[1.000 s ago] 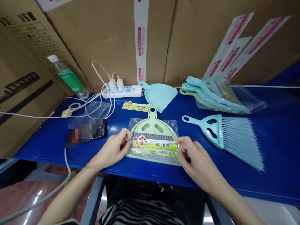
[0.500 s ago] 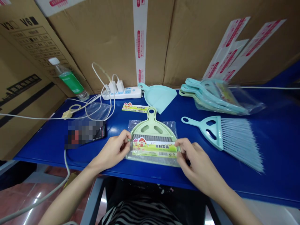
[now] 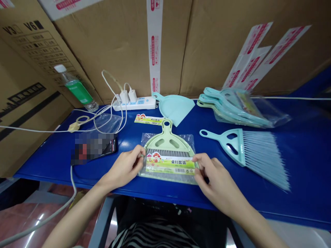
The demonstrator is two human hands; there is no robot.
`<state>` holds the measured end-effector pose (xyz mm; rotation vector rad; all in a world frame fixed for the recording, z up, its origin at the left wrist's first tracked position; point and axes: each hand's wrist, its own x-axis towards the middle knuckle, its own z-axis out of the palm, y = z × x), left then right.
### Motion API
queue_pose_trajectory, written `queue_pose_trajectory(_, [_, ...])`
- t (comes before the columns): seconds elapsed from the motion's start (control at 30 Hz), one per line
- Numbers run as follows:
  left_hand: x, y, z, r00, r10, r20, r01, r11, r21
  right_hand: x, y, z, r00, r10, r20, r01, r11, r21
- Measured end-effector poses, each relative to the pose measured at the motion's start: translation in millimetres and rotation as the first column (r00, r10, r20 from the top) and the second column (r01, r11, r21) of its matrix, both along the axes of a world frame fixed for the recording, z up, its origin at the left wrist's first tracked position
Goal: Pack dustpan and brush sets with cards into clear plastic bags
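A light green dustpan with a grey brush [image 3: 167, 144] lies in a clear plastic bag [image 3: 190, 139] near the front edge of the blue table [image 3: 297, 203]. A green and yellow label card [image 3: 170, 165] sits across the bag's lower part. My left hand [image 3: 126, 167] pinches the bag's left edge at the label. On the opposite side, my right hand [image 3: 216, 179] pinches the right edge. Both hands rest on the table.
A teal brush [image 3: 248, 148] lies to the right, a teal dustpan [image 3: 175, 107] behind, and a pile of bagged sets [image 3: 240, 107] at the back right. A spare label [image 3: 149, 120], phone [image 3: 94, 146], power strip [image 3: 134, 102], cables and a bottle [image 3: 76, 88] occupy the left. Cardboard boxes [image 3: 116, 41] wall the back.
Both hands keep their pinch on the bag's edges; the bagged set has barely shifted. The view has tilted slightly.
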<state>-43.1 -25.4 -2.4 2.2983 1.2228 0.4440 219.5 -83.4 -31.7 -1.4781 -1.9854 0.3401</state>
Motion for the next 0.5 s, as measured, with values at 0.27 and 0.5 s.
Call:
queue_pose_trajectory(0.27, [-0.3,0.3,-1.4,1.000,0.014,-0.002,-0.014,1.000,-0.016,-0.4,-0.4,-0.4,1.000,0.001,-0.005,-0.001,1.000,0.026])
queue_pose_trajectory(0.5, [0.0,0.5,-1.3,1.000,0.012,-0.009,-0.012,1.000,-0.010,-0.5,0.1,-2.2,1.000,0.009,0.000,-0.009,0.999,0.044])
